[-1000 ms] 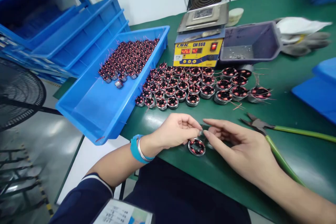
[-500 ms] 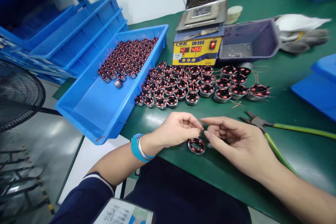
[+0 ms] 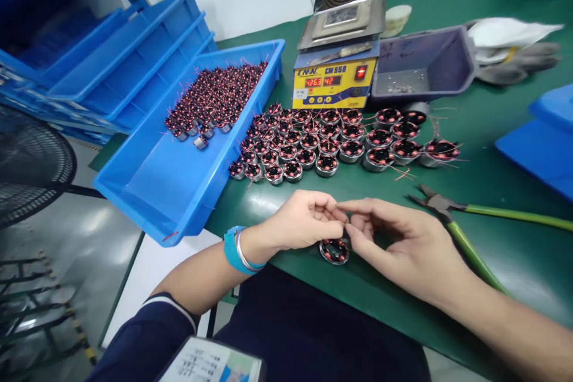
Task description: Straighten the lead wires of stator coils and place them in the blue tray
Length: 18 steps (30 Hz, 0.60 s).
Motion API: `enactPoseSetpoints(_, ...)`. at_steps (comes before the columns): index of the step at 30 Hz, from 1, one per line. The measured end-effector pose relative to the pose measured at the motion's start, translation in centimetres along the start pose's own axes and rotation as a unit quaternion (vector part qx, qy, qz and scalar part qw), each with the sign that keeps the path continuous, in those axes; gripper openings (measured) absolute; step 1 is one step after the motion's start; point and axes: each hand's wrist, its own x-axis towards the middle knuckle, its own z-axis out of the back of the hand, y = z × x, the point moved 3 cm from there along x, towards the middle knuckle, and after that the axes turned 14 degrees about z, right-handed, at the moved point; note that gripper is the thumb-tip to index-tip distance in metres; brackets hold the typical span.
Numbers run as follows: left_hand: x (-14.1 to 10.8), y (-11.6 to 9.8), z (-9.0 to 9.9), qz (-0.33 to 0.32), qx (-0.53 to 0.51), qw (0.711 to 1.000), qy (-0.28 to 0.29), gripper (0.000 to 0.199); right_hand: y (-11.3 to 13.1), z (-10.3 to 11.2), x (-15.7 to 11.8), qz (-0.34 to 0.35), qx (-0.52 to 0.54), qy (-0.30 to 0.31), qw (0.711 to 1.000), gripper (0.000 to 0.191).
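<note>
A ring-shaped motor stator with copper windings [image 3: 334,251] rests on the green bench just below my fingertips. My left hand [image 3: 308,221] is closed in a pinch above it, apparently on the stator's thin copper wire; the fingers mostly cover the wire. From the other side my right hand [image 3: 398,239] brings its index finger and thumb up against the left fingertips. Its grip is also closed, and whatever is between those fingertips is too small to make out. Green-handled cutting pliers [image 3: 441,203] lie with open jaws beyond my right hand.
Rows of stators [image 3: 308,140] stand beyond my hands. A blue bin [image 3: 165,188] at left holds many smaller-looking stators. Behind are a yellow-fronted CM558 heating unit [image 3: 331,80] reading 426, a purple tray [image 3: 425,65], gloves [image 3: 514,59] and a blue container [image 3: 537,143] at right.
My right hand has moved slightly left, and its index finger and thumb now meet my left fingertips. The stator stays in place; the unit's display has changed.
</note>
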Motion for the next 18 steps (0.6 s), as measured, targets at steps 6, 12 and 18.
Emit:
enactPoseSetpoints(6,-0.2,0.2,0.1,-0.016,-0.010,1.000,-0.023,0.015,0.3,0.7,0.2,0.003,-0.073,0.018,0.997,0.017)
enactPoseSetpoints(12,-0.3,0.2,0.3,-0.059,-0.004,0.998,0.006,0.025,-0.8,0.7,-0.3,-0.044,-0.038,0.021,0.998,0.024)
enactPoseSetpoints(18,-0.3,0.0,0.0,0.004,0.006,0.999,-0.051,0.023,-1.3,0.9,-0.5,-0.084,-0.001,0.022,0.996,0.036)
